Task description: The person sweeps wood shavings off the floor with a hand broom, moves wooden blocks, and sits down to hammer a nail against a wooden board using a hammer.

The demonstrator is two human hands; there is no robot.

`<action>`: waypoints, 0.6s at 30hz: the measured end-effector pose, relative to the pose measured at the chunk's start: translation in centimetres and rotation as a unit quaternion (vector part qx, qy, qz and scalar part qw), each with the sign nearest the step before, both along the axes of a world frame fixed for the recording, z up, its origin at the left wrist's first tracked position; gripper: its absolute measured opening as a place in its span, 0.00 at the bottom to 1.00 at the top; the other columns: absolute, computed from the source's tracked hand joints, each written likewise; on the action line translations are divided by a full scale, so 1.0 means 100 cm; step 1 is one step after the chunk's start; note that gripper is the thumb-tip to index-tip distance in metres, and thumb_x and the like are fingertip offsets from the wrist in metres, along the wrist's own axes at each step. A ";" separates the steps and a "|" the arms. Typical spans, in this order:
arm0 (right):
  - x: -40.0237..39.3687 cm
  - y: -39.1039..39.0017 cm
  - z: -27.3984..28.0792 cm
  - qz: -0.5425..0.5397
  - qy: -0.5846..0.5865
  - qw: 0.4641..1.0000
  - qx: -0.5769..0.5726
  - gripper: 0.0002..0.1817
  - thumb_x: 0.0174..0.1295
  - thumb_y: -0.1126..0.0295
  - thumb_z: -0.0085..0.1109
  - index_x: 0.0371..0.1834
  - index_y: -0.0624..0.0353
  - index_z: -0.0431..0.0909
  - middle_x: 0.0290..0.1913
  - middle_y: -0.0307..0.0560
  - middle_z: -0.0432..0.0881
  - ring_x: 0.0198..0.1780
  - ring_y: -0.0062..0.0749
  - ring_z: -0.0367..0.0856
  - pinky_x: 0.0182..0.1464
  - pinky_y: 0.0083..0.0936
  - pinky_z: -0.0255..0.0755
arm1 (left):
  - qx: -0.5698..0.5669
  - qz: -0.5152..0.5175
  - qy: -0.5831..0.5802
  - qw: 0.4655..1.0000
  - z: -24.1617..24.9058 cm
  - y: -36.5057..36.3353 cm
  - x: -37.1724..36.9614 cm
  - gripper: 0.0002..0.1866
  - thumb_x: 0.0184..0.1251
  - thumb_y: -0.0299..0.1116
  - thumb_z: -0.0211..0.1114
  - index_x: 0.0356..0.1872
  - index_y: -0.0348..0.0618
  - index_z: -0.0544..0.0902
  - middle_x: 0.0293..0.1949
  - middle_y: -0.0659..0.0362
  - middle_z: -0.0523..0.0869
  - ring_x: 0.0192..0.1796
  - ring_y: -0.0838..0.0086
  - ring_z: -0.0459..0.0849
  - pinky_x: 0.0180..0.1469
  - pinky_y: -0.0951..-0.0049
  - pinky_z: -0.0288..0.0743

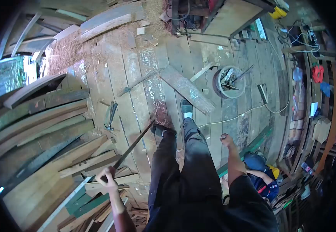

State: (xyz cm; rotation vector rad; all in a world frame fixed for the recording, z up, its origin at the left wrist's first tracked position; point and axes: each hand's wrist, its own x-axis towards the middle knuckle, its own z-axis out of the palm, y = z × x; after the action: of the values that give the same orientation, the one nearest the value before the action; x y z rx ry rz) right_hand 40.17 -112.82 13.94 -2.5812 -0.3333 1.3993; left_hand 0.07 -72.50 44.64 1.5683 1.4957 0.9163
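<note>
My left hand (107, 179) is closed round the lower end of a long, dark, straight bar (134, 145). The bar slants up and right, its far tip near my left shoe (161, 129). Out to the right, my right hand (226, 140) is curled into a fist with nothing visible in it. A hammer (112, 116) lies on the floorboards left of the bar's tip. Beyond my shoes rests a weathered plank (187, 89), touching neither hand; a thin stick (141, 82) lies at its left end.
Stacked boards (40, 127) fill the left side. A round bucket (230, 82) of scraps stands ahead right, near a cord (233, 120) crossing the floor. Another person (260, 174) is low down at the right. A wooden cabinet (230, 17) stands at the back; sawdust (69, 50) covers the far left.
</note>
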 end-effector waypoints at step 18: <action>0.073 0.074 -0.216 0.024 -0.026 0.997 -0.070 0.29 0.51 0.60 0.72 0.55 0.60 0.76 0.46 0.57 0.85 0.48 0.45 0.84 0.52 0.36 0.76 | 0.138 0.251 -0.050 0.957 -0.001 0.017 0.123 0.22 0.70 0.49 0.55 0.23 0.42 0.74 0.20 0.62 0.73 0.20 0.78 0.70 0.25 0.74 0.68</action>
State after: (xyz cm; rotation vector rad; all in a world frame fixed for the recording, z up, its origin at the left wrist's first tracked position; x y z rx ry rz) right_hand 47.46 -105.42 -7.69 -2.7432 -0.3182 1.4222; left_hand 12.38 -70.82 44.56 1.3164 1.7883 1.5267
